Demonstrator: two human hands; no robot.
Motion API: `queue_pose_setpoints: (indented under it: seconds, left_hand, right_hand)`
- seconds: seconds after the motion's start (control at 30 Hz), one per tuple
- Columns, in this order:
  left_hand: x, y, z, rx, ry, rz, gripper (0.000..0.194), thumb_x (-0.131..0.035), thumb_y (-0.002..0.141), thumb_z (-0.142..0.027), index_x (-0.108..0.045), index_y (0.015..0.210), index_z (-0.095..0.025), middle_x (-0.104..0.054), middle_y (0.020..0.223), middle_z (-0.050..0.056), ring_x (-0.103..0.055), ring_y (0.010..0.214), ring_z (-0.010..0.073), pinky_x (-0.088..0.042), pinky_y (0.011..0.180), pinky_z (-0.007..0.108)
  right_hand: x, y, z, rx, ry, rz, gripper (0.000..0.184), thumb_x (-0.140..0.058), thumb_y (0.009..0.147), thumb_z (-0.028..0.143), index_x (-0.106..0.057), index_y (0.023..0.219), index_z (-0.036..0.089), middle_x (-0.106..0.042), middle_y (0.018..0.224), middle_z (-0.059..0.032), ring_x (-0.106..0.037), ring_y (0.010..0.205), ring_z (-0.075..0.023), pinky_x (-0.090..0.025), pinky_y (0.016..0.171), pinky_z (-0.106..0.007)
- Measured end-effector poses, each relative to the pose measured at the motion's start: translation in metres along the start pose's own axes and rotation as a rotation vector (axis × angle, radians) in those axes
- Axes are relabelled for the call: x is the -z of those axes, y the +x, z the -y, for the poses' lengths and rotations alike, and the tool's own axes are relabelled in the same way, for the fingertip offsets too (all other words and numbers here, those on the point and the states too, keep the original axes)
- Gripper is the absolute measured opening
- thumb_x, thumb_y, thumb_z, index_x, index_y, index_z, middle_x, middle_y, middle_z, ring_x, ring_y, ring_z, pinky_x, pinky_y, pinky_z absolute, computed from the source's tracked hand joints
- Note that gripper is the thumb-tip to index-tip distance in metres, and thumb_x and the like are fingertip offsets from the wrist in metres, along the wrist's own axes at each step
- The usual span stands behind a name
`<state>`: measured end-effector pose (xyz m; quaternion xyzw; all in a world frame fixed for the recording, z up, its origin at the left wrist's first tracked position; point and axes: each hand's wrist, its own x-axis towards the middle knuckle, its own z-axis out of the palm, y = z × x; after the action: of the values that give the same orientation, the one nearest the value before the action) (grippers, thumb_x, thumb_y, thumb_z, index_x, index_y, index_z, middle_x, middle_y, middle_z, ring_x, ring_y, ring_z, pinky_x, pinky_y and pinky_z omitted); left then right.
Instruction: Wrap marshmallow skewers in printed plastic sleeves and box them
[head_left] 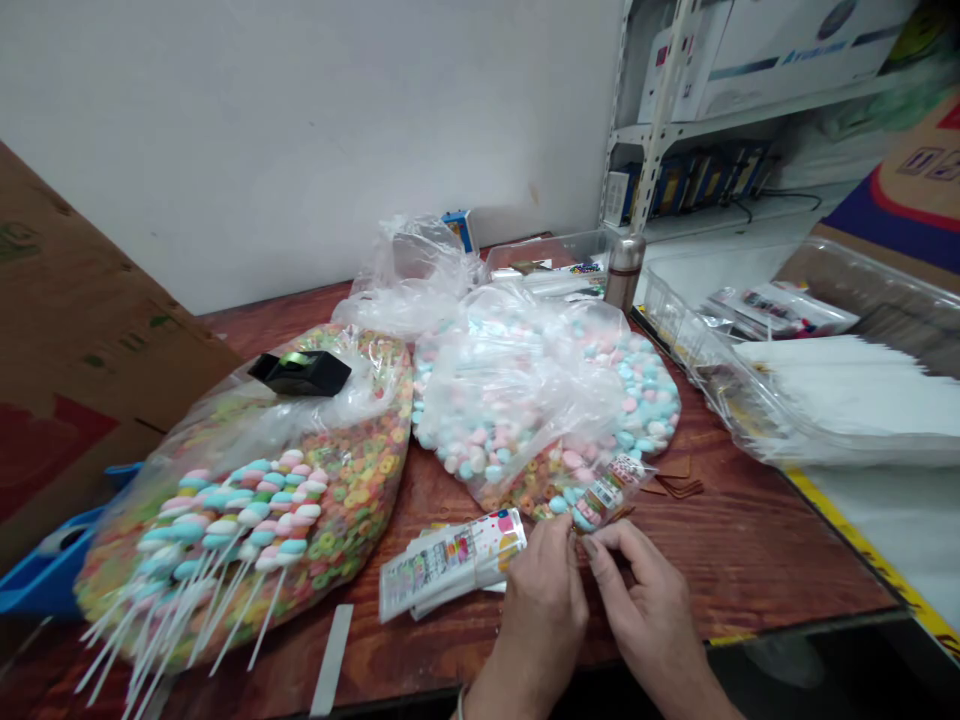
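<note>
My left hand [544, 600] is closed in a pinch at the gathered end of a small clear printed bag [604, 497] with pink and blue marshmallows in it. My right hand [652, 610] pinches right beside it, its fingertips almost meeting the left ones; what lies between them is too small to make out. The filled bag points away from me, resting against a large clear bag of pastel marshmallows [480, 455]. Left of my hands is a stack of flat printed bags [454, 562]. Several thin brown strips [679, 487] lie just beyond my right hand.
Marshmallow sticks [232, 515] and a black tape dispenser [300, 373] lie on a big bag of coloured cereal rings [360, 490]. A metal bottle [624, 272] stands behind. Clear bins [750, 430] are at right, cardboard boxes [82, 300] at left. The table's front edge is close.
</note>
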<state>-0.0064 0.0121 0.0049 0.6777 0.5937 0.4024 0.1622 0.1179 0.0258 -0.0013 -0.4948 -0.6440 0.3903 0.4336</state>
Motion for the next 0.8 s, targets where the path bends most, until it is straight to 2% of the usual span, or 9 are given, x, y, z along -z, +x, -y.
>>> queue_pose_setpoints:
  seconds: [0.13,0.27,0.4,0.5,0.57,0.63,0.7,0.73,0.8]
  left_hand:
    - [0.003,0.005,-0.011,0.269,-0.187,0.024,0.021,-0.039,0.096,-0.022,-0.059,0.093,-0.020,-0.063,0.079,0.004,-0.059,0.073,0.0166,-0.047,0.070,0.028]
    - [0.004,0.006,-0.016,0.304,-0.304,0.023,0.021,-0.042,0.095,-0.027,-0.060,0.090,-0.019,-0.061,0.078,0.003,-0.057,0.073,0.0162,-0.045,0.072,0.029]
    - [0.005,0.008,-0.016,0.378,-0.532,0.091,0.024,-0.044,0.094,-0.030,-0.064,0.100,-0.018,-0.065,0.080,0.003,-0.059,0.075,0.0161,-0.047,0.075,0.029]
    - [0.013,0.011,-0.017,0.446,-0.899,0.212,0.037,-0.055,0.087,-0.027,-0.058,0.124,-0.024,-0.067,0.109,0.005,-0.061,0.101,0.0190,-0.044,0.096,0.035]
    - [0.023,0.013,-0.017,0.439,-1.105,0.311,0.056,-0.064,0.079,-0.024,-0.052,0.133,-0.028,-0.059,0.131,0.005,-0.052,0.121,0.0240,-0.037,0.105,0.041]
    - [0.035,0.014,-0.017,0.378,-1.178,0.384,0.049,-0.068,0.074,-0.026,-0.063,0.123,-0.028,-0.052,0.140,0.006,-0.047,0.128,0.0301,-0.038,0.105,0.046]
    - [0.046,0.015,-0.016,0.266,-1.095,0.413,0.027,-0.066,0.078,-0.037,-0.076,0.100,-0.026,-0.047,0.145,0.007,-0.044,0.130,0.0355,-0.041,0.102,0.050]
    - [0.049,0.015,-0.015,0.185,-1.001,0.416,0.028,-0.061,0.081,-0.045,-0.078,0.090,-0.026,-0.046,0.146,0.007,-0.042,0.132,0.0372,-0.041,0.101,0.053]
    - [0.050,0.017,-0.012,0.043,-0.760,0.395,0.044,-0.048,0.084,-0.058,-0.079,0.082,-0.028,-0.047,0.145,0.007,-0.037,0.135,0.0379,-0.037,0.102,0.058]
  right_hand:
    - [-0.003,0.002,0.002,-0.027,0.041,-0.001,0.020,-0.050,0.094,0.032,-0.063,0.082,0.021,-0.063,0.080,-0.0013,-0.059,0.077,-0.0168,-0.043,0.071,-0.025]
    - [0.000,0.005,0.008,-0.065,0.072,-0.055,0.018,-0.056,0.089,0.033,-0.065,0.080,0.021,-0.064,0.077,0.0000,-0.060,0.073,-0.0161,-0.044,0.070,-0.023]
    - [0.005,0.008,0.015,-0.145,0.094,-0.003,0.022,-0.055,0.089,0.034,-0.057,0.072,0.021,-0.057,0.063,0.0032,-0.054,0.058,-0.0138,-0.044,0.056,-0.022]
    - [0.014,0.009,0.023,-0.006,0.015,-0.002,0.016,-0.052,0.090,0.027,-0.056,0.075,0.022,-0.059,0.069,0.0015,-0.057,0.064,-0.0146,-0.046,0.060,-0.023]
    - [0.023,0.009,0.028,0.176,-0.073,0.043,0.011,-0.051,0.089,0.019,-0.057,0.080,0.022,-0.061,0.076,-0.0004,-0.060,0.071,-0.0152,-0.047,0.065,-0.023]
    - [0.036,0.009,0.032,0.345,-0.168,0.095,0.012,-0.051,0.088,0.012,-0.057,0.084,0.022,-0.061,0.077,-0.0009,-0.060,0.072,-0.0150,-0.047,0.066,-0.024]
    - [0.050,0.009,0.035,0.456,-0.271,0.077,0.015,-0.053,0.086,0.010,-0.057,0.090,0.023,-0.063,0.078,-0.0017,-0.061,0.073,-0.0157,-0.048,0.068,-0.025]
    - [0.056,0.009,0.036,0.485,-0.314,0.044,0.016,-0.054,0.085,0.009,-0.057,0.091,0.023,-0.064,0.078,-0.0019,-0.062,0.073,-0.0161,-0.048,0.069,-0.025]
    - [0.064,0.008,0.038,0.518,-0.357,-0.018,0.019,-0.057,0.083,0.009,-0.059,0.095,0.024,-0.066,0.081,-0.0033,-0.064,0.075,-0.0173,-0.050,0.071,-0.027]
